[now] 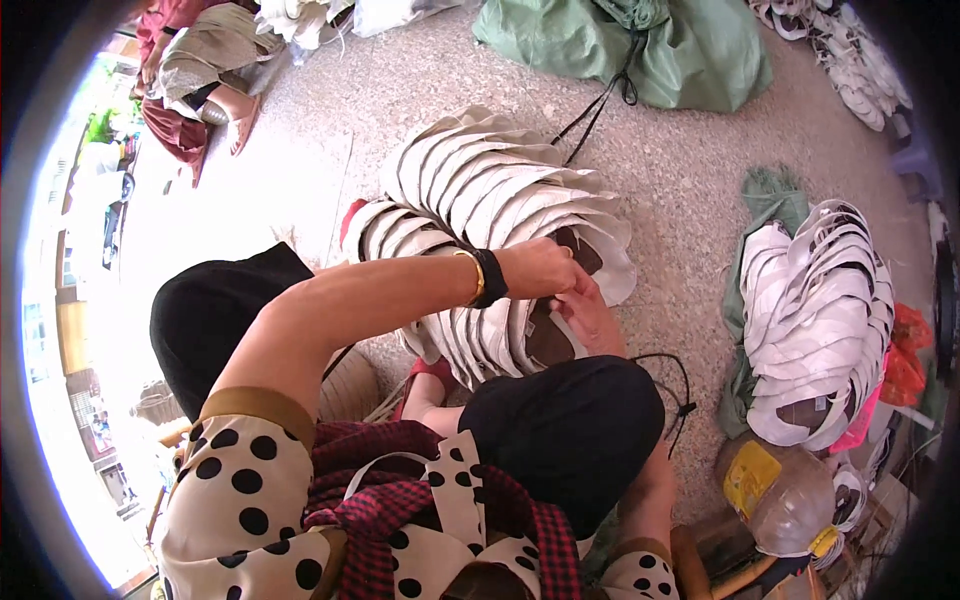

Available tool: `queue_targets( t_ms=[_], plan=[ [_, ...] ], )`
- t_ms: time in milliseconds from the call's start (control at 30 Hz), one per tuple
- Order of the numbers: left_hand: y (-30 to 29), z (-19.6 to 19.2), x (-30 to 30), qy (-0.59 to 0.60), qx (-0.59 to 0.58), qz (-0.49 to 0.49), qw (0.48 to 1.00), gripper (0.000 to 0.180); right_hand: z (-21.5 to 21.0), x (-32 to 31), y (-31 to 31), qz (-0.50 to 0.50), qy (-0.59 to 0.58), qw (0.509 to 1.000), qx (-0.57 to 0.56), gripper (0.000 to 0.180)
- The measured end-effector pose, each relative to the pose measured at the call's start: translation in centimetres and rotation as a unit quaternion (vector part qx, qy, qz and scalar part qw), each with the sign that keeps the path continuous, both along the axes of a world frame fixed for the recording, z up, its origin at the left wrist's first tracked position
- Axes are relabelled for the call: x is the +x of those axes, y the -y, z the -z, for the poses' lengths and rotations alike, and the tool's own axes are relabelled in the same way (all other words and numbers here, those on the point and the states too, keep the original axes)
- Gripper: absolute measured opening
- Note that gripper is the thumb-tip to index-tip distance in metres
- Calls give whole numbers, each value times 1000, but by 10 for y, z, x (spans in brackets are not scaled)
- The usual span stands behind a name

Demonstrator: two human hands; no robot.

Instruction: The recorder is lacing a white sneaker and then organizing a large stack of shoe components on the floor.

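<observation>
My left hand point(538, 268) reaches across from the left, fingers pinched, over a pile of nested off-white pieces point(465, 170) that look like shoe uppers. Close against it is my right hand point(592, 318), its fingertips also pinched and meeting the left ones. Whatever lies between the fingertips is too small or hidden to make out. Just below the hands are the brown inner side point(548, 338) and pale edges of the nearest pieces. The pile stands on the floor in front of my knees, in curved overlapping rows.
A second stack of white uppers point(800, 320) stands at the right, by a clear plastic jug point(790, 510). A green sack point(640, 60) with a black cord lies at the far side. Another person's foot point(243, 125) shows at the upper left. A black cord point(685, 390) lies beside my right knee.
</observation>
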State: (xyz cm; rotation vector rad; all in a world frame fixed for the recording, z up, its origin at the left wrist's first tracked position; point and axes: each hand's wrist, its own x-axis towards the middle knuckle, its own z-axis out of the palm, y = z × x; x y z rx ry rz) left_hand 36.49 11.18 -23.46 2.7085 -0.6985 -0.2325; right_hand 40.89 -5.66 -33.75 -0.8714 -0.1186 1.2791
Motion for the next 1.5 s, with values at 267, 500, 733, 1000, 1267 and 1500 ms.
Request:
queue_targets(
  t_ms=[267,500,733,1000,1267,1500],
  plan=[
    [4,24,-14,86,-59,-95,990,8,-5,-12,8,66,-30,996,-54,37],
    [12,32,-19,11,-186,-223,957,20,-7,-13,19,-59,295,924,-236,18],
    [-13,2,-43,-325,-376,-445,745,23,15,-29,36,-88,462,854,-223,25],
    [-10,-22,-12,-221,-382,-355,824,31,-30,3,4,95,-123,988,-25,20],
    [-82,-44,-10,-110,-71,-282,951,28,-28,49,4,16,58,989,-137,29],
    [-65,-28,14,-166,-320,-332,871,30,-13,28,25,13,14,997,-77,28]
  ],
)
